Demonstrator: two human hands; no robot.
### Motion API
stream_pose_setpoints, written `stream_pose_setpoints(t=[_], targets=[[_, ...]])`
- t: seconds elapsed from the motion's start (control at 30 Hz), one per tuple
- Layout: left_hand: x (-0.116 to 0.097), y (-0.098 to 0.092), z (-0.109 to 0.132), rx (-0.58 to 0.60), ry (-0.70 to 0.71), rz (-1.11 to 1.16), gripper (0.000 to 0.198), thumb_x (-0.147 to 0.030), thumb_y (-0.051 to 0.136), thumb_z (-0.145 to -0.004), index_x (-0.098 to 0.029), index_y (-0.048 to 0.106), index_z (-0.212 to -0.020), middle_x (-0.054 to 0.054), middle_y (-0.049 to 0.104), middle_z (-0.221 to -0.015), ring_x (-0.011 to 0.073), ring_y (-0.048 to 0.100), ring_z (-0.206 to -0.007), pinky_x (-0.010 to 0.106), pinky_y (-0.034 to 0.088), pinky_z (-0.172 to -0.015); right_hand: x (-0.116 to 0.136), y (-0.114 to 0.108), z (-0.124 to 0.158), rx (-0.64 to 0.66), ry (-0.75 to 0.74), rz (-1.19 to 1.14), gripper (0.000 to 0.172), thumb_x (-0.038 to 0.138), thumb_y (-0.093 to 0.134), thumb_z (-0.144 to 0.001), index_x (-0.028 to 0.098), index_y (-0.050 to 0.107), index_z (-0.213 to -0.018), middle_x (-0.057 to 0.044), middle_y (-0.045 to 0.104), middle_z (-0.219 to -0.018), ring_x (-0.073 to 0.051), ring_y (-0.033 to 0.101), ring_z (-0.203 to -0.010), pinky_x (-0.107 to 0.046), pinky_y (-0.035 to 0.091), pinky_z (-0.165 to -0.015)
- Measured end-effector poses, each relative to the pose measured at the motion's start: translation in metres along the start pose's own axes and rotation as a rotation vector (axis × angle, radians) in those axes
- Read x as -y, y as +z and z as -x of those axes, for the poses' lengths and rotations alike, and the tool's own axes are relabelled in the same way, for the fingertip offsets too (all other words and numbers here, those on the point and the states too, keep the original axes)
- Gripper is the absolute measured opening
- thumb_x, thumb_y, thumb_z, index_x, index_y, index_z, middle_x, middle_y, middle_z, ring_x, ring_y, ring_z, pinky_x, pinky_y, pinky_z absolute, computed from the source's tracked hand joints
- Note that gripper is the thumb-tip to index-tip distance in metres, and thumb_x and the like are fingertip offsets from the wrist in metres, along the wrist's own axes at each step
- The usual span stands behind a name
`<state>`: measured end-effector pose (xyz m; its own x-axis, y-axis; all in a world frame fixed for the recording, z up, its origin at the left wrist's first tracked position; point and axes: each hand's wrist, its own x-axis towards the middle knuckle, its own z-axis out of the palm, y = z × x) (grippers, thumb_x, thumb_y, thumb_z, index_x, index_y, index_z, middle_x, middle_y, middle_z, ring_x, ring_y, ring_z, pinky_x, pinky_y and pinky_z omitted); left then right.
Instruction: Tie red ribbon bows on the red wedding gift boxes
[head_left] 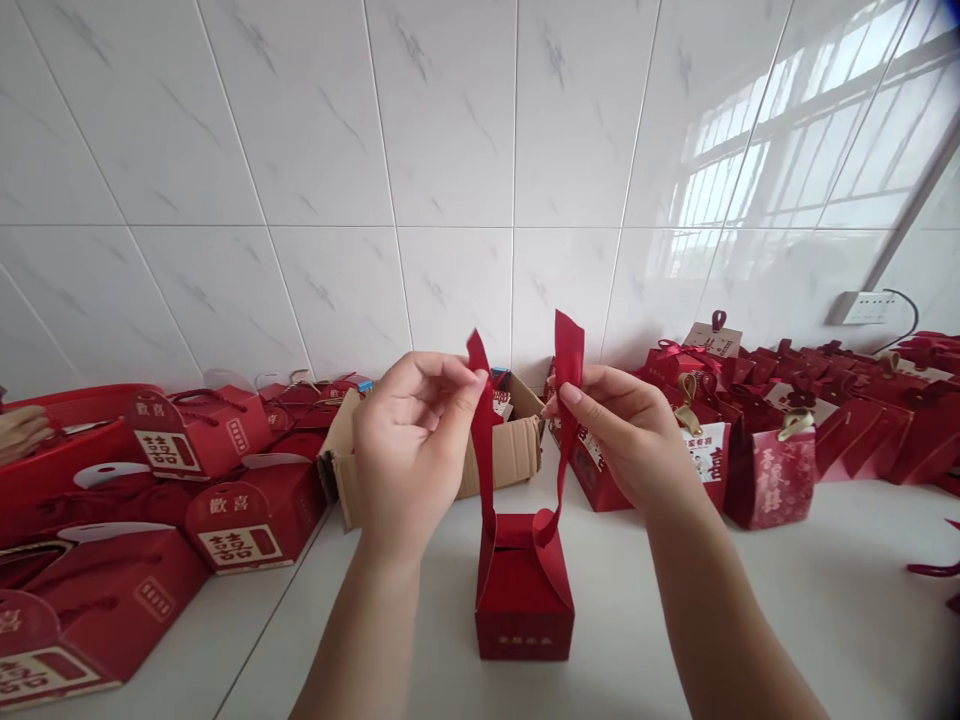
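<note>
A small red gift box [523, 600] with a folded, tapering top stands upright on the white table in front of me. From its top rises a red ribbon [485, 465] in two lengths. My left hand [416, 440] pinches one length near its upper end, between thumb and forefinger. The other length is pinched by my right hand [619, 425], and its broad cut tip sticks up above the fingers. Both lengths are held up and apart, with no knot visible between them. The box itself is touched by neither hand.
Red handled gift boxes [244, 520] crowd the left side. An open cardboard carton [517, 445] stands behind my hands. More red boxes and bags [772, 465] line the wall at right. At far left, another person's hand [22, 433] is over a red tub [105, 402].
</note>
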<state>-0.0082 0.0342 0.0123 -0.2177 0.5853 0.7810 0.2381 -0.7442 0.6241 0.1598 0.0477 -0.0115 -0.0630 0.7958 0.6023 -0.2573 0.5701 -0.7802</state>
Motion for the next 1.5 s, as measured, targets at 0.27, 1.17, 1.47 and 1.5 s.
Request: stream_pose_setpoints(t=[0.27,1.17,1.47,1.5], targets=[[-0.004,0.007,0.007,-0.06,0.104,-0.023,0.013,-0.021,0.071,-0.075,-0.023,0.058,-0.075,-0.005,0.066,-0.076,0.0118,0.067,-0.072,0.024,0.056,-0.063,-0.005,0.011,0.008,0.166,0.095,-0.199,0.009,0.029,0.064,-0.084,0.027,0.072,-0.083,0.0,0.072,-0.095,-0.017,0.065,-0.089,-0.035,0.05,-0.088],[-0.003,-0.009,-0.003,0.188,-0.214,0.049,0.008,-0.025,0.071,-0.073,-0.021,0.069,-0.079,-0.001,0.07,-0.075,0.0158,0.066,-0.07,0.023,0.054,-0.062,0.009,-0.015,0.006,-0.274,-0.022,-0.034,0.004,0.027,0.069,-0.078,0.028,0.072,-0.077,0.002,0.072,-0.086,-0.015,0.066,-0.079,-0.03,0.055,-0.076],[-0.005,-0.004,0.001,0.176,-0.161,0.045,0.006,-0.029,0.07,-0.074,-0.023,0.071,-0.074,-0.001,0.07,-0.074,0.0165,0.065,-0.069,0.027,0.054,-0.065,0.014,-0.041,0.006,-0.278,-0.025,0.141,0.006,0.031,0.069,-0.078,0.027,0.072,-0.075,0.0,0.069,-0.077,-0.016,0.065,-0.074,-0.029,0.054,-0.067],[-0.004,-0.003,0.0,0.183,-0.165,0.031,0.008,-0.03,0.07,-0.073,-0.022,0.071,-0.072,-0.001,0.07,-0.071,0.0162,0.064,-0.067,0.027,0.054,-0.063,0.015,-0.044,0.006,-0.277,-0.027,0.154,0.006,0.031,0.07,-0.078,0.027,0.072,-0.074,0.001,0.069,-0.076,-0.015,0.065,-0.073,-0.028,0.053,-0.067]])
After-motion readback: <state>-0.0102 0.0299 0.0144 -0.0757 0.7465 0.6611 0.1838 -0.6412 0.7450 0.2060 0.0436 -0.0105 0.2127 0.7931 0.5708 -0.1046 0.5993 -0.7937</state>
